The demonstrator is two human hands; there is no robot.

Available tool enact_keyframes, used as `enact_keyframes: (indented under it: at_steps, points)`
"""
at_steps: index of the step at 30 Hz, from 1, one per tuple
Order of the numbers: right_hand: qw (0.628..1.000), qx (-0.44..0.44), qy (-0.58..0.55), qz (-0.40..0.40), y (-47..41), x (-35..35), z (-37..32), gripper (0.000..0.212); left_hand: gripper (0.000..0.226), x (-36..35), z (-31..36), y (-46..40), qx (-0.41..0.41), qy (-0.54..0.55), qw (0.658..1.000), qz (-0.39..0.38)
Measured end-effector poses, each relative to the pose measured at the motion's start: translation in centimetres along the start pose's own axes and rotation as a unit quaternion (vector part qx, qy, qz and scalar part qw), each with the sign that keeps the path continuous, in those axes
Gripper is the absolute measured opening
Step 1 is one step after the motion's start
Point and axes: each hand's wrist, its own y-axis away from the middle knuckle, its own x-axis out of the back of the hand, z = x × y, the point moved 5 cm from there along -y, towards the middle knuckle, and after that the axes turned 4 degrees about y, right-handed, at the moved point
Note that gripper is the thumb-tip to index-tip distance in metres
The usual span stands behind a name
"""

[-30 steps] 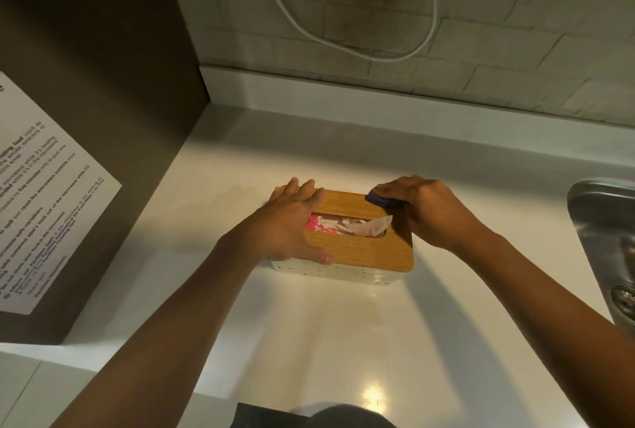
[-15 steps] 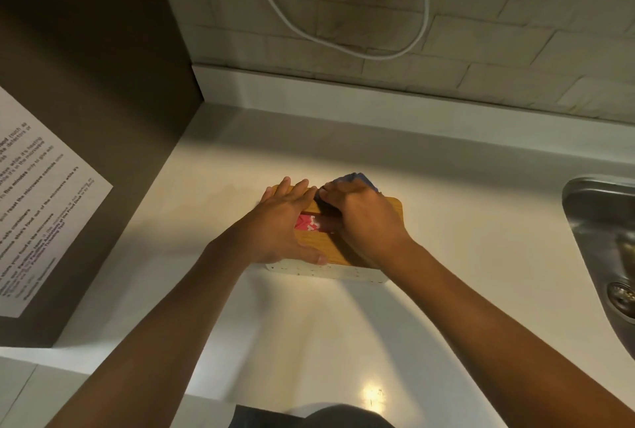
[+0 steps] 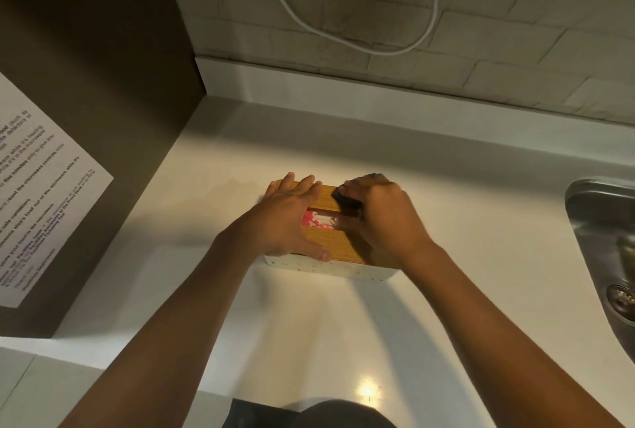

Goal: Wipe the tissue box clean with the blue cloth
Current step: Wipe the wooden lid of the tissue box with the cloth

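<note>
The tissue box (image 3: 340,249) has a wooden lid and a white speckled base, and it stands on the white counter (image 3: 309,324). A pink and white tissue pack shows through its slot. My left hand (image 3: 288,218) lies flat on the lid's left half, fingers spread, pressing it down. My right hand (image 3: 381,218) covers the lid's right half, fingers curled over the blue cloth (image 3: 347,199). Only a dark edge of the cloth shows under my fingertips, on the lid's far side.
A dark appliance side with a printed paper notice (image 3: 37,194) rises at the left. A steel sink (image 3: 608,249) lies at the right edge. A white cable (image 3: 364,46) hangs on the brick wall behind the counter.
My right hand with the cloth swept left from the lid's right end across the top, then shifted slightly back right. My left hand stayed on the lid.
</note>
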Motion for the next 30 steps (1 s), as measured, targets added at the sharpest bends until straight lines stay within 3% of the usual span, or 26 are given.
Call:
enact_keyframes:
  at_steps: [4, 9, 13, 30]
  points:
    - [1.000, 0.012, 0.017, 0.008, -0.7, -0.9, -1.9, 0.013, 0.123, -0.1, -0.2, 0.2, 0.005, 0.017, 1.000, 0.010]
    - [0.999, -0.034, -0.008, -0.038, 1.1, 1.5, 2.0, 0.025, 0.123, -0.4, -0.5, 0.0, 0.017, -0.002, 1.000, 0.004]
    - [0.996, -0.085, 0.006, -0.017, 3.4, 2.0, 4.8, 0.032, 0.126, -0.5, -0.1, -0.2, 0.001, -0.004, 1.000, 0.002]
    - [0.992, -0.123, -0.005, 0.029, 4.9, 1.5, 3.9, 0.026, 0.125, -0.6, 0.8, -0.2, 0.000, -0.021, 1.000, -0.019]
